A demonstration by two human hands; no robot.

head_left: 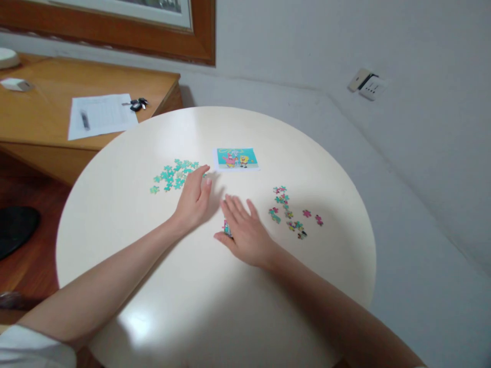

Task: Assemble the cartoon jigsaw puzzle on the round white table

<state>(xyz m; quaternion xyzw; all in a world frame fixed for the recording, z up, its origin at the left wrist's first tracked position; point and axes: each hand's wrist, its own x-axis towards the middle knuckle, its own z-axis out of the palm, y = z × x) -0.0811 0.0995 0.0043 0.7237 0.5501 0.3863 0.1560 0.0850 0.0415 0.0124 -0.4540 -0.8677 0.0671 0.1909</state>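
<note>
On the round white table [161, 286], my right hand [245, 230] lies flat with its fingers stretched out over some joined jigsaw pieces [227, 228], which it mostly hides. My left hand [194, 197] is just to the left, fingers apart and slightly curved, with nothing visible in it. Beside it, on the far left side, lies a spread of loose green jigsaw pieces [169, 175]. Several multicoloured pieces [282, 199], pink, green and yellow, are scattered right of my right hand. Beyond both hands rests a small cartoon picture card [237, 158].
A wooden desk [115, 76] adjoins the table at the back left, holding a sheet of paper [103, 120] and a bunch of keys [138, 104]. A wall [291, 61] with a socket [372, 87] stands behind and to the right. A framed picture [205, 30] hangs above the desk.
</note>
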